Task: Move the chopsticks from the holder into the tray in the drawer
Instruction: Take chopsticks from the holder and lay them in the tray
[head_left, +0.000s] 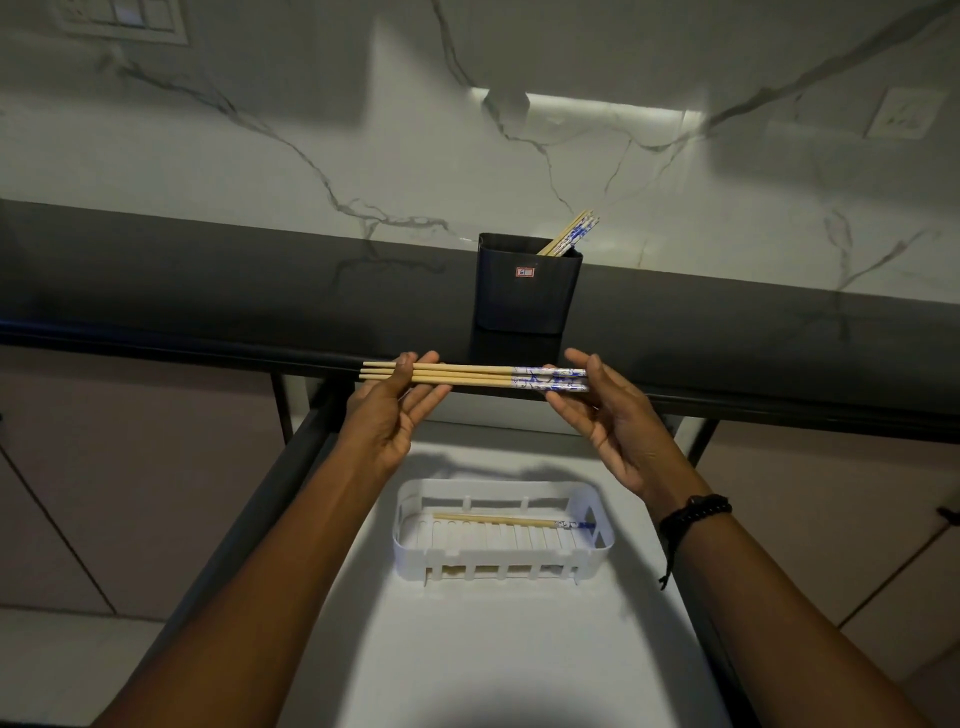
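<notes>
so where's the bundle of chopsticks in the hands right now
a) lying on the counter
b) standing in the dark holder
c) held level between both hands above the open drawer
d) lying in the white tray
c: the bundle of chopsticks lies level, its plain end held by the left hand and its patterned end by the right hand, above the white tray in the drawer.

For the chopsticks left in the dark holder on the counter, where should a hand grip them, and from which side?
Pinch the blue-and-white patterned ends of the wooden chopsticks, coming from above and the right: they lean out past the right rim of the dark rectangular plastic holder, the only exposed part.
</notes>
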